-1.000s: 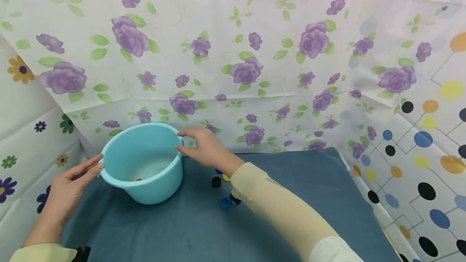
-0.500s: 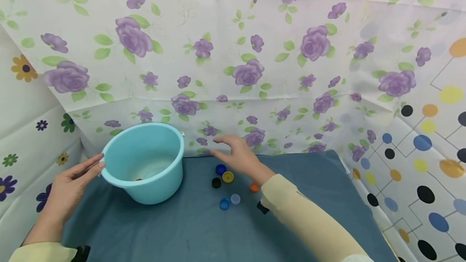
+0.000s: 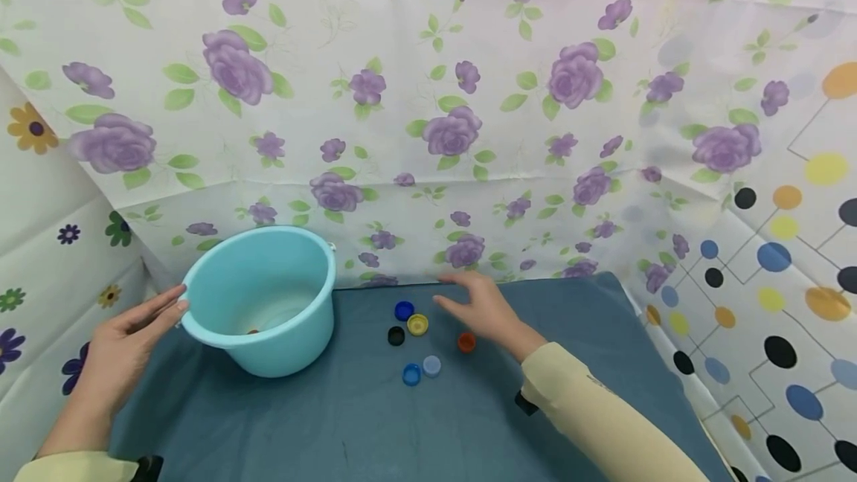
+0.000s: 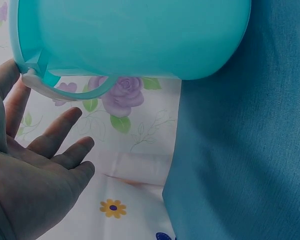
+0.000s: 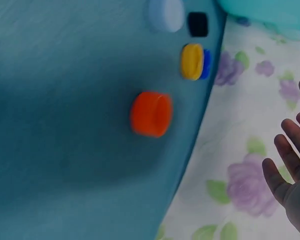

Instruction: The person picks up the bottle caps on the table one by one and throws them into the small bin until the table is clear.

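A light blue plastic bucket (image 3: 281, 344) stands upright at the left of the dark blue cloth. My left hand (image 3: 123, 348) pinches its left rim between thumb and fingertips, beside the white handle joint (image 4: 35, 82); the other fingers stick out loosely. Inside the bucket a small reddish thing (image 3: 253, 332) shows, mostly hidden by the rim. My right hand (image 3: 485, 311) hovers over the cloth with fingers spread and nothing in them. Nearest to it lies an orange bottle cap (image 3: 466, 342). Left of that are a yellow cap (image 3: 418, 324), a dark blue cap (image 3: 404, 310) and a black cap (image 3: 396, 335).
Closer to the front lie a blue cap (image 3: 411, 374) and a pale blue cap (image 3: 431, 366). The dark blue cloth (image 3: 321, 430) covers the table. Flowered sheeting (image 3: 402, 132) rises behind it, and dotted sheeting (image 3: 770, 303) stands on the right.
My right hand has let go of the bucket's right rim and moved right, over the caps, uncovering them. The left hand stays at the left rim, and the bucket has not moved.
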`<action>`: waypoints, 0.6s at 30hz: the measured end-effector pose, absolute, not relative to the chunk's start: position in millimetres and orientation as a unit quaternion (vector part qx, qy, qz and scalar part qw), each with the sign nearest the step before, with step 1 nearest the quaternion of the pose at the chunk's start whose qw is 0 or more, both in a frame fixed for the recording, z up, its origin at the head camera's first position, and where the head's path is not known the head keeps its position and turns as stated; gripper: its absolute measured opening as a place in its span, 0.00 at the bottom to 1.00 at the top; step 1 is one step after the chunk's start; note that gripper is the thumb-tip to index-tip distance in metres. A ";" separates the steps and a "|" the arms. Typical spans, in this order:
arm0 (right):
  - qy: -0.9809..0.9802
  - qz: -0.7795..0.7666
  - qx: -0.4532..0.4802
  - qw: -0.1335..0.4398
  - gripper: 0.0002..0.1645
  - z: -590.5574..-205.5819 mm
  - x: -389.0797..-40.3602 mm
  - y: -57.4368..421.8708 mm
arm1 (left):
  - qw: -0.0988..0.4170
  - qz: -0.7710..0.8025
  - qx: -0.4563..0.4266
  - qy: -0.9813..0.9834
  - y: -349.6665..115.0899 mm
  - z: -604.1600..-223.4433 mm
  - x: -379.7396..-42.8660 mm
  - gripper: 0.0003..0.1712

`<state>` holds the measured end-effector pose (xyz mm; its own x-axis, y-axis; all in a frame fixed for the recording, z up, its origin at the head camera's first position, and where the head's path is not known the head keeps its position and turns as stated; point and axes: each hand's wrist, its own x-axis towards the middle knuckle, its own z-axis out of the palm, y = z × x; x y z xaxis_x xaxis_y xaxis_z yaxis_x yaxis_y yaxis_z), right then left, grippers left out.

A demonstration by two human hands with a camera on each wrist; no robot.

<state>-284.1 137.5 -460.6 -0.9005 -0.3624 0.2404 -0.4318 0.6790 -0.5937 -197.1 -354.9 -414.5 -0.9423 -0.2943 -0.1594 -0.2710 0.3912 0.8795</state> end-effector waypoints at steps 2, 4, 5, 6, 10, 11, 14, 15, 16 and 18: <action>-0.918 0.333 0.208 0.058 0.22 -466.6 -283.5 145.0 | 0.013 -0.525 0.171 -0.834 -354.8 -414.4 -196.3 0.38; -0.923 0.325 0.199 0.060 0.22 -472.3 -282.3 152.4 | 0.015 -0.524 0.172 -0.834 -354.3 -414.4 -195.9 0.37; -0.925 0.320 0.195 0.059 0.22 -475.4 -281.4 156.0 | 0.016 -0.524 0.172 -0.834 -354.0 -414.4 -195.7 0.37; -0.928 0.316 0.191 0.059 0.23 -478.3 -280.3 159.8 | 0.017 -0.524 0.172 -0.834 -353.7 -414.6 -195.5 0.37; -0.941 0.282 0.184 0.040 0.25 -490.1 -275.9 175.0 | 0.021 -0.527 0.167 -0.833 -353.4 -415.2 -195.2 0.37; -0.943 0.273 0.186 0.035 0.25 -492.9 -274.7 178.8 | 0.022 -0.529 0.165 -0.832 -353.6 -415.5 -195.1 0.37; -0.949 0.249 0.191 0.017 0.28 -500.2 -271.2 189.6 | 0.024 -0.530 0.162 -0.832 -353.8 -415.6 -194.6 0.36; -0.949 0.247 0.193 0.011 0.29 -502.2 -270.0 192.7 | 0.024 -0.530 0.162 -0.832 -353.7 -415.6 -194.5 0.36; -0.950 0.242 0.195 0.007 0.31 -504.2 -269.1 195.7 | 0.025 -0.526 0.163 -0.834 -353.7 -415.7 -194.7 0.36; -0.950 0.239 0.202 -0.001 0.34 -507.6 -267.4 200.5 | 0.027 -0.520 0.167 -0.837 -353.3 -415.7 -194.8 0.37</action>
